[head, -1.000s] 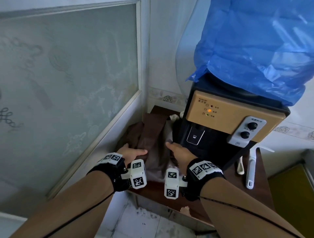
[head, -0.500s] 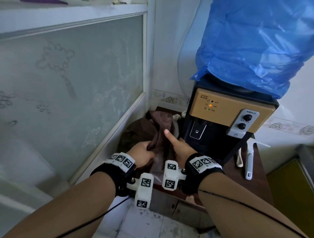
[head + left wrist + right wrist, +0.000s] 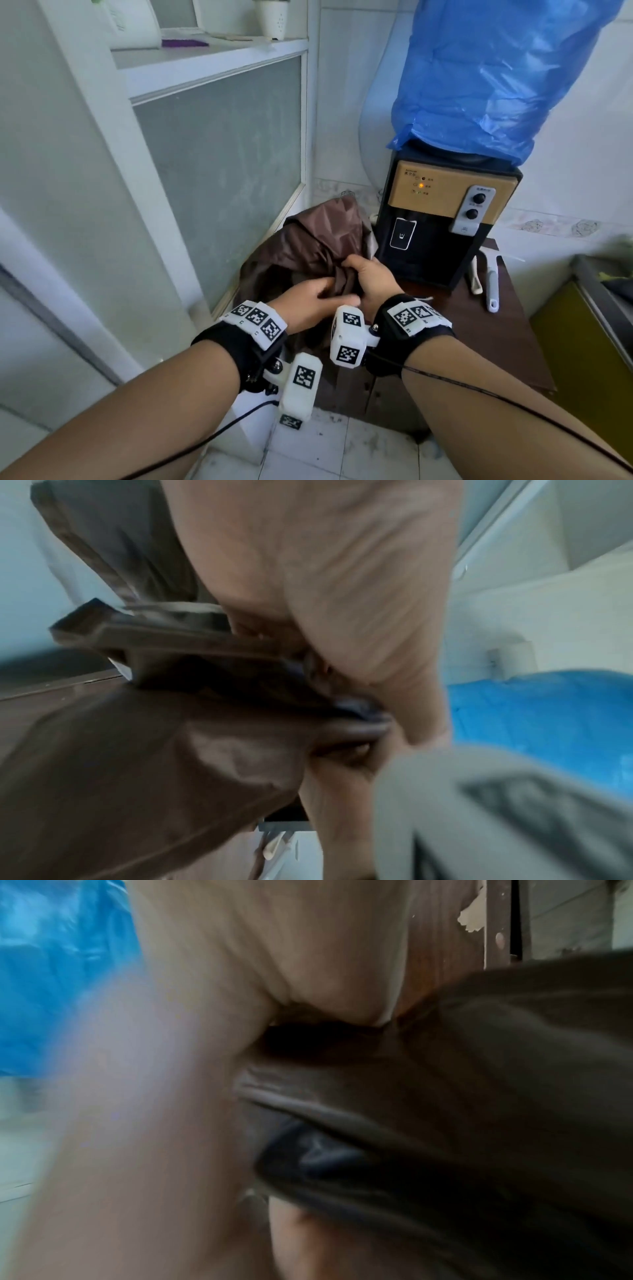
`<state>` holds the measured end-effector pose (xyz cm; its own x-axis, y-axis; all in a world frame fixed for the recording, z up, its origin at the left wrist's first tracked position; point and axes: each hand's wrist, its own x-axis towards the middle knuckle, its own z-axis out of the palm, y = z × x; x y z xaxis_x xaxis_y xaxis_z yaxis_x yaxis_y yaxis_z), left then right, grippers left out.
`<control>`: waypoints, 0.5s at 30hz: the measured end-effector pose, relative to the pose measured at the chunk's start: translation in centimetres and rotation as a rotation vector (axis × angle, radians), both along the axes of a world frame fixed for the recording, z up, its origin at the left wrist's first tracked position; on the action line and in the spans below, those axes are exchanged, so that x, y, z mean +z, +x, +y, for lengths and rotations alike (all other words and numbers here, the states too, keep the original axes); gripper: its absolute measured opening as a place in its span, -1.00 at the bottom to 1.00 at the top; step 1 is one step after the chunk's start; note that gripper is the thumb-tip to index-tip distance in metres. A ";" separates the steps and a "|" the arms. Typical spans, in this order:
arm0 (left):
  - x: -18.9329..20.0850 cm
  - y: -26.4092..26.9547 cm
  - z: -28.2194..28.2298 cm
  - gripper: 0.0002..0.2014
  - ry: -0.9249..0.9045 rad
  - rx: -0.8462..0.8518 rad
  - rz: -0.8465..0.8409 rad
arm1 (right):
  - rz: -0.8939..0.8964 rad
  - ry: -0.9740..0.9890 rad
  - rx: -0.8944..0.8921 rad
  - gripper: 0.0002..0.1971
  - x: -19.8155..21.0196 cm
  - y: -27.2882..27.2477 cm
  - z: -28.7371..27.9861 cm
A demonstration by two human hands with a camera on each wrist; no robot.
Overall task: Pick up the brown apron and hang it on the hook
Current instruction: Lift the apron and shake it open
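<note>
The brown apron [image 3: 318,240] is a shiny crumpled bundle, lifted off the dark wooden cabinet [image 3: 496,342] between the frosted glass panel and the water dispenser. My left hand [image 3: 315,301] grips a bunched fold of it from the left, and my right hand [image 3: 366,277] grips the same bunch from the right, fingers curled round the cloth. In the left wrist view the brown apron [image 3: 137,764] hangs in folds from the fingers. The right wrist view shows the apron [image 3: 479,1096] bunched dark against the palm. No hook is in view.
A black and tan water dispenser [image 3: 442,219] with a blue plastic-covered bottle [image 3: 496,75] stands on the cabinet, right of the apron. White utensils [image 3: 491,284] lie beside it. A frosted glass panel [image 3: 219,164] closes the left, with a shelf [image 3: 205,51] above.
Both hands have closed on the apron and lifted it into a bundle off the cabinet. The head view has tilted up, so the shelf above the glass now shows.
</note>
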<state>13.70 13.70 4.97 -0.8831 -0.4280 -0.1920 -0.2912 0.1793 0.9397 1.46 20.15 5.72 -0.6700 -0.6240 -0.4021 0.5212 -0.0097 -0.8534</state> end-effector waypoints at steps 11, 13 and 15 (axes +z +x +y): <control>2.7 7.2 -2.2 -0.05 0.587 0.562 0.005 | 0.015 -0.244 -0.011 -0.64 4.0 4.7 7.2; 3.3 7.6 -2.0 0.01 0.728 0.566 0.076 | 0.051 -0.245 0.096 -0.57 4.1 5.1 8.6; 4.3 7.5 -1.2 -0.09 0.828 0.559 0.163 | 0.099 -0.201 0.202 -0.51 3.4 5.2 9.7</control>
